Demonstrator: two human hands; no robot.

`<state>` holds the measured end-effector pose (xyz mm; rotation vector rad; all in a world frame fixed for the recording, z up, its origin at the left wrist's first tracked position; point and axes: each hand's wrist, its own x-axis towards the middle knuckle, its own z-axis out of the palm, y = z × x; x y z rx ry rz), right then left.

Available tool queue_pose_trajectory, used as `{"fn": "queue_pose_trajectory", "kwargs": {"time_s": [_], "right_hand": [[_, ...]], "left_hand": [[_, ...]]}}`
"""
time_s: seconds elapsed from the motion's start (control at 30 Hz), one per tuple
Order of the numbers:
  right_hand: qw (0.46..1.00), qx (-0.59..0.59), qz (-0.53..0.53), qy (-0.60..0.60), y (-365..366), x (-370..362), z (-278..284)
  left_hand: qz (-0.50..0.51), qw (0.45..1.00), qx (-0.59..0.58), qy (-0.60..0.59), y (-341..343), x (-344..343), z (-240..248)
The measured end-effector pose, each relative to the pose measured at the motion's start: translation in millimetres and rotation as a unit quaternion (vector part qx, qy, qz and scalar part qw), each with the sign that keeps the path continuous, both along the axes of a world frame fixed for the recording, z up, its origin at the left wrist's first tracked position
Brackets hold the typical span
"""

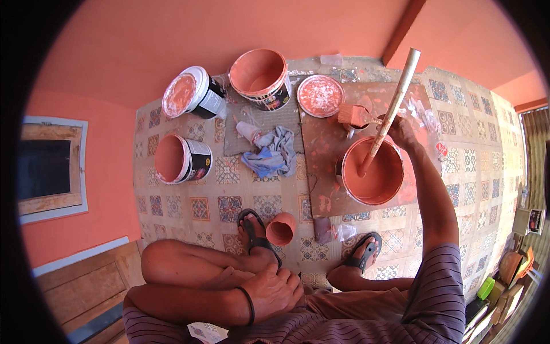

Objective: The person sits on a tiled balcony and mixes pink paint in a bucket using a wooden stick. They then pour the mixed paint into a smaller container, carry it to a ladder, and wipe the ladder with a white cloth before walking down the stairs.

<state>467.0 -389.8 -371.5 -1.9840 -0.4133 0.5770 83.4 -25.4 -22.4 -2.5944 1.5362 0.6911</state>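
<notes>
Striped shirt (438, 286): nearest the camera, on the near side of the paint bucket, above brown shorts (349, 304).
Left hand (274, 293): on the lap, nearer than the paint bucket; loosely bent fingers, released, with a dark band (250, 305) at the wrist.
Paint bucket (357, 150): on a stained board (321, 150), with reddish paint in it.
Stick (396, 100): slanting up out of the paint bucket, lower end in the paint.
Right hand (403, 135): over the far right rim of the paint bucket, fingers close by the stick and the brush handle; I cannot tell which it grips.
Brush (354, 115): beyond the paint bucket, paint-coated bristles pointing left, above a mug (354, 132).
Lid (321, 96): paint-smeared, beyond the paint bucket and to its left.
Three other buckets (266, 102): left of the paint bucket, two well apart from it on their sides or tilted.
Rag (275, 153): blue-grey, crumpled, left of the paint bucket.
Small cup (281, 230): nearer than the paint bucket, to its left, beside a sandalled foot (252, 229).
</notes>
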Motion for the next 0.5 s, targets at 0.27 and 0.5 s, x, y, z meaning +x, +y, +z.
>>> {"fn": "queue_pose_trajectory", "kwargs": {"time_s": [0.27,0.5], "right_hand": [[0.958,-0.165,-0.161,-0.171,-1,-30,73],[0.963,0.173,-0.188,-0.089,42,-45,169]], "left_hand": [[-0.001,0.999,0.022,0.024,0,-4,4],[0.018,1.0,0.001,0.014,2,-15,10]]}}
